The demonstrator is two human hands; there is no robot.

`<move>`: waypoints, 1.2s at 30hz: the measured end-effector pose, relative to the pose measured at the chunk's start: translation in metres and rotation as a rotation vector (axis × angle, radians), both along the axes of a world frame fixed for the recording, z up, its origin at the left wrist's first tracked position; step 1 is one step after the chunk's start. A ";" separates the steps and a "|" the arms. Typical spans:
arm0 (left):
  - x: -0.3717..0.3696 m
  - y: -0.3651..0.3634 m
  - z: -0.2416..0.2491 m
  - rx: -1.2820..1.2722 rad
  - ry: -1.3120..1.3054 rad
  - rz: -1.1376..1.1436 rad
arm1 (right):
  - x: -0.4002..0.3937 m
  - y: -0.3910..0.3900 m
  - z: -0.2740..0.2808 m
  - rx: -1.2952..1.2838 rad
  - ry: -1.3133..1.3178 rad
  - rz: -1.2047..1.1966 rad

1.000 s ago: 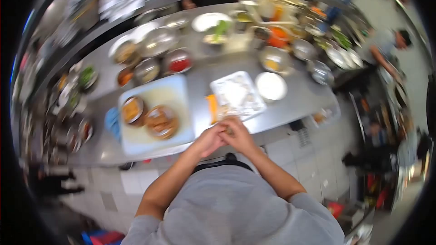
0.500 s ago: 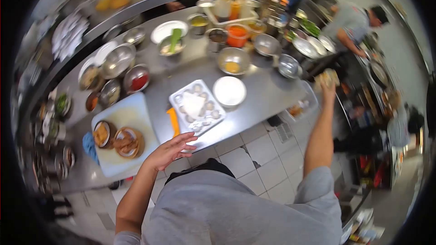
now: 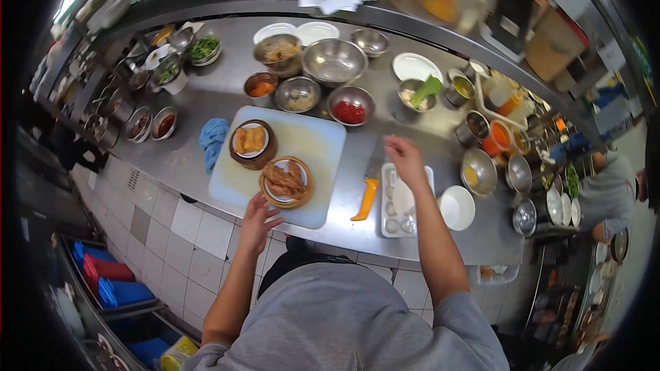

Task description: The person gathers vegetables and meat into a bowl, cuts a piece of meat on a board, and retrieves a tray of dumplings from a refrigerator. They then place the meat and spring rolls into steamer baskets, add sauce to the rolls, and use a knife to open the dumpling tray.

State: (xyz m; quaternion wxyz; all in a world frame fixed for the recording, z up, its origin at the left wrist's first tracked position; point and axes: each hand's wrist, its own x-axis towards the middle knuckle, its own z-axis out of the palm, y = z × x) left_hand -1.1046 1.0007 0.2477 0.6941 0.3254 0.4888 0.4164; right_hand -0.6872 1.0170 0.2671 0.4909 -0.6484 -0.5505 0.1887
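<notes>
My left hand [image 3: 258, 222] is open, fingers spread, at the near rim of a bamboo steamer basket [image 3: 309, 198]. A white plate inside it bears glossy brown food pieces [image 3: 285, 180]. Behind it sits a darker round basket [image 3: 260, 161] with golden rolls [image 3: 249, 139] on a white plate. Both stand on a white cutting board [image 3: 322, 139]. My right hand [image 3: 405, 159] reaches over the far end of a white tray [image 3: 427, 180] of small round items, fingers stretched to the left with nothing visible in them. An orange-handled knife [image 3: 368, 198] lies left of the tray.
A blue cloth [image 3: 214, 143] lies beside the board. Behind are steel bowls, one with red sauce [image 3: 349, 113]. A white bowl [image 3: 456, 207] stands right of the tray. A steel shelf [image 3: 234, 5] runs across the back; a co-worker [image 3: 608, 189] stands at far right.
The view has swung left. My right hand has come back from the far right, where it held something pale yellow, to above the tray. My left hand is now beside the bamboo basket.
</notes>
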 end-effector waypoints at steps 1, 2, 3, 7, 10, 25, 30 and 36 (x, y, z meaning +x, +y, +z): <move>0.002 0.005 -0.002 -0.001 -0.008 0.021 | -0.025 0.033 0.006 -0.009 -0.015 0.117; 0.003 0.011 -0.007 0.011 -0.017 0.022 | -0.052 0.061 0.019 -0.031 -0.100 0.158; 0.003 0.017 -0.009 0.024 -0.028 0.024 | -0.076 0.086 0.032 -0.051 -0.185 0.200; -0.004 0.037 -0.029 0.121 -0.142 -0.140 | -0.125 0.195 0.012 -0.089 -0.327 0.352; -0.009 0.047 -0.037 0.181 -0.193 -0.188 | -0.146 0.264 -0.011 -0.185 -0.579 0.388; -0.140 0.094 -0.053 0.116 -0.111 -0.129 | -0.144 0.332 -0.049 -0.290 -0.608 0.249; -0.139 0.121 -0.050 0.119 -0.105 -0.174 | -0.167 0.209 0.071 -0.566 0.108 0.341; -0.123 0.136 -0.054 0.133 -0.080 -0.246 | -0.194 0.121 0.053 -0.367 -0.409 0.503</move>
